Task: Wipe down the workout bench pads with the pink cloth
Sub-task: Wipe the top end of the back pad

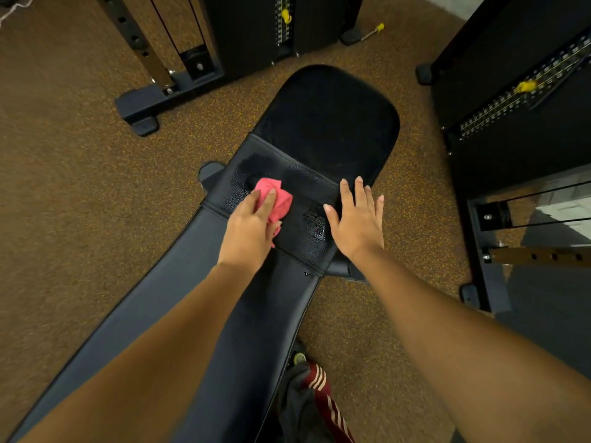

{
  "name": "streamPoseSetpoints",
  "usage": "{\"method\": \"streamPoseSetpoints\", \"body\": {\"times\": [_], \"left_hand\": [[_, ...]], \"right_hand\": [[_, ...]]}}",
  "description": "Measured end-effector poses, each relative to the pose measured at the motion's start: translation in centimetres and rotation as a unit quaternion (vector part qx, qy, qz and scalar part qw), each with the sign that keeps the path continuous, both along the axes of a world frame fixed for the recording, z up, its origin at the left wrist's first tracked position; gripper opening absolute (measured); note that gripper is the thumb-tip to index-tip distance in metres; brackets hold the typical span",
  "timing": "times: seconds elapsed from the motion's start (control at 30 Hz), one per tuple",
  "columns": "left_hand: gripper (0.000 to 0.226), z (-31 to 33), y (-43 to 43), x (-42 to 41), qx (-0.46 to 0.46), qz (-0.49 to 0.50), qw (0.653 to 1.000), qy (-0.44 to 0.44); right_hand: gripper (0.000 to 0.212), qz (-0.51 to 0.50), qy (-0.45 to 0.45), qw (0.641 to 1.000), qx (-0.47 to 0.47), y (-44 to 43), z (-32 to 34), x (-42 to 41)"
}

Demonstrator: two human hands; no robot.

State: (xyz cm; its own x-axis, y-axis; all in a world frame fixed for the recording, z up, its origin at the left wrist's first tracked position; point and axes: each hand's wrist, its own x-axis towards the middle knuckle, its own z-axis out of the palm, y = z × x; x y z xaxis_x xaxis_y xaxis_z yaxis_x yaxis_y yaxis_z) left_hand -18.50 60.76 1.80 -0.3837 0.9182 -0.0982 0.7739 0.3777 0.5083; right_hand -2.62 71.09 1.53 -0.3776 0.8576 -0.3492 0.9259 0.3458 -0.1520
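Note:
A black workout bench runs from the lower left up to the middle of the view. Its long back pad [179, 292] lies nearest me, and its wider seat pad [329, 123] is farther off. Between them is a textured black middle section [303, 187]. My left hand [251, 230] presses a bunched pink cloth [276, 199] onto that middle section, fingers curled over the cloth. My right hand [358, 219] lies flat with fingers spread on the right edge of the same section, holding nothing.
Black weight-stack machines with yellow selector pins stand at the back [284, 30] and at the right [518, 100]. A machine foot [140, 107] sits on the brown speckled floor at the left. A leg in dark trousers with red and white stripes [319, 401] is below the bench.

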Motion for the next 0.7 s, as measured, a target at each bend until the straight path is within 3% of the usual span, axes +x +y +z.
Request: {"method": "streamPoseSetpoints", "body": {"times": [0.27,0.5,0.57,0.7], "left_hand": [[0.048,0.3,-1.3,2.4,0.004,-0.193,0.980,0.038],[0.051,0.6,-0.6,-0.6,-0.040,-0.002,0.999,-0.005],[0.051,1.0,-0.9,0.9,-0.057,-0.013,0.998,-0.013],[0.050,1.3,-3.1,3.6,-0.047,-0.133,0.990,-0.022]], "right_hand": [[0.060,-0.010,0.013,1.000,-0.010,0.0,0.0,-0.2],[0.060,-0.004,-0.008,1.000,-0.008,0.0,0.2,-0.2],[0.060,-0.010,-0.010,1.000,-0.013,0.0,0.3,-0.5],[0.060,-0.035,0.000,0.999,-0.027,-0.3,0.9,-0.6]]}}
